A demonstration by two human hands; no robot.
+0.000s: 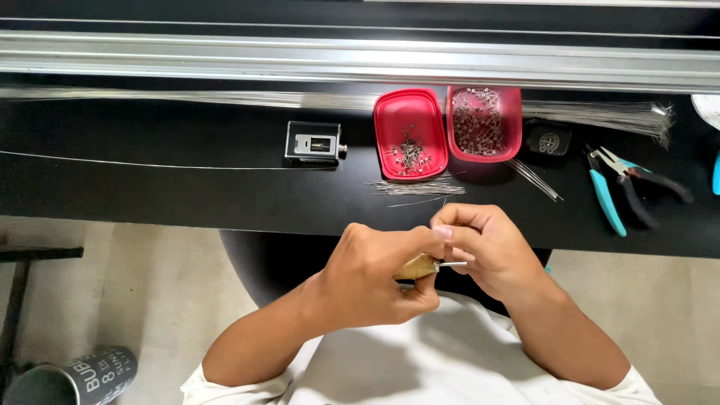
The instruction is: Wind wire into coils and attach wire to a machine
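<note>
My left hand (pixel 375 274) is closed around a small tan, wood-coloured tool (pixel 417 265) with a thin metal tip poking out to the right. My right hand (pixel 480 244) meets it from the right, its fingers pinched on that thin metal piece (pixel 452 264). Both hands hover in front of the black table's near edge (pixel 187 202), above my white shirt. Just beyond them lies a small bundle of short thin wires (pixel 418 187).
Two red trays (pixel 391 120) (pixel 514 124) holding several small metal parts sit at the back centre. A small black and silver device (pixel 313 142) lies to their left, teal-handled pliers (pixel 611 184) to the right, long wires (pixel 600 112) behind. A dark printed cup (pixel 82 375) stands on the floor.
</note>
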